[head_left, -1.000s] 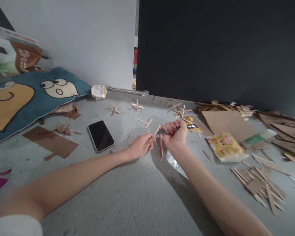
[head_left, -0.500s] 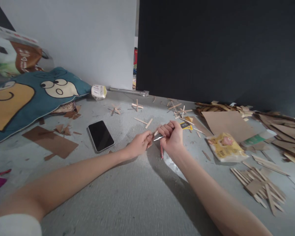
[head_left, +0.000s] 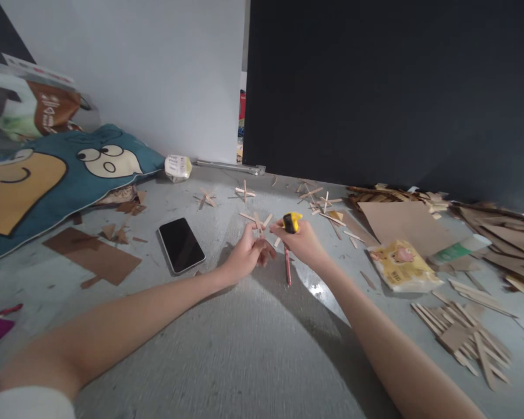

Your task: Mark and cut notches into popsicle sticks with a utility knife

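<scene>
Between the thumb and a finger of my left hand [head_left: 245,256] is a small wooden stick [head_left: 258,222], held upright near the middle of the table. My right hand [head_left: 303,241] is wrapped round a yellow and black cutter [head_left: 291,222], just right of the stick. The cutter's blade cannot be made out. A red pencil [head_left: 287,269] lies below my right hand. Beyond the fingers lie loose wooden sticks [head_left: 247,216] and a small crossed-stick piece [head_left: 245,192].
A phone [head_left: 181,245] and brown cardboard [head_left: 94,256] lie left, near a blue cushion [head_left: 126,145]. At right are a yellow packet [head_left: 404,267], a green and white tube [head_left: 460,249], a stick pile [head_left: 463,337] and cardboard [head_left: 406,224]. A dark panel [head_left: 393,93] stands behind.
My right hand has turned, and the cutter's yellow and black body now shows where its metal blade showed before. My left hand has shifted slightly left, with the stick now upright.
</scene>
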`<control>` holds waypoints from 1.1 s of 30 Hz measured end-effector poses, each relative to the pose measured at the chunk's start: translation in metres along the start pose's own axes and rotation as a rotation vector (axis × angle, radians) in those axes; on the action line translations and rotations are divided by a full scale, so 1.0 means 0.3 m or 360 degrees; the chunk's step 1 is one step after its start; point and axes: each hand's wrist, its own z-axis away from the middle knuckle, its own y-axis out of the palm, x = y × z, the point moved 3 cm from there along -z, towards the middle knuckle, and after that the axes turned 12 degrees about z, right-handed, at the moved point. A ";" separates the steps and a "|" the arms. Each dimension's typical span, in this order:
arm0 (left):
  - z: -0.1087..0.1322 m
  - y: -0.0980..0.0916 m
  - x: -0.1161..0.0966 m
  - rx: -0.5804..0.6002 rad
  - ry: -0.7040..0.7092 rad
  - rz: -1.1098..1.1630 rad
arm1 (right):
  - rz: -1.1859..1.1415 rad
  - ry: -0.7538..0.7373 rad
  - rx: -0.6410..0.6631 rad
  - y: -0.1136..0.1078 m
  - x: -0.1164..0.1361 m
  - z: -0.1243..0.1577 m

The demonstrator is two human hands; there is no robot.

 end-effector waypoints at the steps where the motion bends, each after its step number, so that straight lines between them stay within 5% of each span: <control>1: 0.000 0.000 0.001 0.0010 -0.0001 -0.0006 | 0.0094 -0.0070 0.0058 0.008 0.002 0.003; 5: 0.001 0.000 0.007 0.0041 -0.0009 -0.0072 | 0.0045 -0.0253 0.0326 0.040 0.010 0.022; 12: 0.008 0.002 0.021 0.0073 -0.0069 -0.0056 | -0.0058 -0.0313 0.0427 0.041 0.012 0.032; 16: 0.014 0.013 0.008 0.0145 -0.0142 -0.0025 | 0.0171 -0.0409 0.0332 0.002 0.004 0.015; 20: 0.005 0.001 -0.011 -0.0009 -0.0138 -0.0009 | 0.0490 -0.0609 0.0548 -0.049 0.008 0.006; 24: 0.001 -0.004 -0.017 0.0026 -0.0156 -0.0194 | 0.0591 -0.0653 0.0715 -0.085 0.009 0.008; 30: 0.012 0.005 -0.023 0.0179 -0.0242 -0.0394 | 0.0614 -0.0700 0.0574 -0.104 -0.005 -0.002; 33: 0.012 0.007 -0.022 0.0080 -0.0236 -0.0287 | 0.0551 -0.0686 0.0360 -0.115 0.000 -0.005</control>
